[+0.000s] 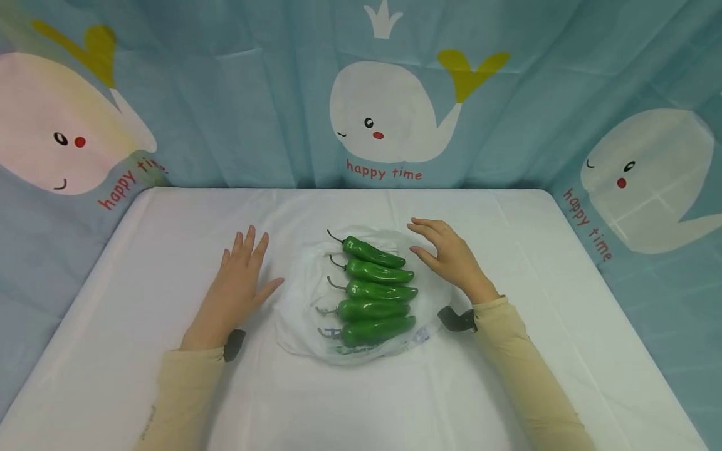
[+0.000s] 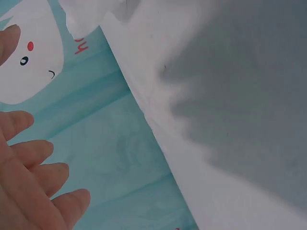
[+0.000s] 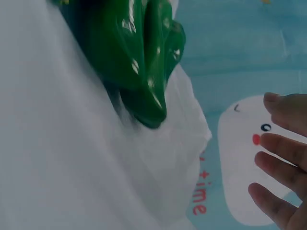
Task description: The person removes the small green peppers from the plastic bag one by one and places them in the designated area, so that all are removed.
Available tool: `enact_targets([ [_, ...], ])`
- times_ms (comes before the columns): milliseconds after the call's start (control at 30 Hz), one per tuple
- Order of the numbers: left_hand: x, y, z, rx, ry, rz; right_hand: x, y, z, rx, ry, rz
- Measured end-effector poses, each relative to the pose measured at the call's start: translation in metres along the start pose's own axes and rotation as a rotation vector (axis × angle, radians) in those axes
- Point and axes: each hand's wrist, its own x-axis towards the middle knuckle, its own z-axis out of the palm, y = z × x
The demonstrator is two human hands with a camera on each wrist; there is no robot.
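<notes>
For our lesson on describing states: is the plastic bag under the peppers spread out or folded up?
Spread out: the plastic bag lies wide, its crinkled film showing all around the five green peppers.

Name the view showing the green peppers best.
The head view: all five green peppers show there, stems included. The right wrist view crops them at its top edge; the left wrist view shows none.
</notes>
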Motion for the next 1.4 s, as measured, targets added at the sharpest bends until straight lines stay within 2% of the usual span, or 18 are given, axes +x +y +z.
enact_targets([
  [200, 0.0, 0.003, 0.013, -0.069, -0.004, -0.002, 0.002, -0.007, 0.015, 0.145, -0.085, 0.025],
  [333, 0.0, 0.005, 0.02, -0.152, -0.012, -0.017, 0.002, -0.007, 0.025, 0.247, -0.127, 0.043],
  [567, -0.002, 0.009, 0.027, -0.232, -0.033, -0.087, 0.003, -0.005, 0.039, 0.342, -0.171, 0.093],
  [767, -0.002, 0.01, 0.03, -0.326, -0.036, -0.124, 0.002, -0.004, 0.045, 0.346, -0.175, 0.127],
  [1067, 0.016, 0.012, 0.041, -0.464, 0.026, -0.166, 0.0, 0.0, 0.05, 0.347, -0.161, 0.143],
  [1200, 0.019, 0.013, 0.046, -0.519, 0.05, -0.219, 0.0, 0.002, 0.052, 0.341, -0.159, 0.148],
  [1400, 0.017, 0.013, 0.05, -0.587, 0.049, -0.293, -0.003, 0.003, 0.055, 0.329, -0.155, 0.178],
])
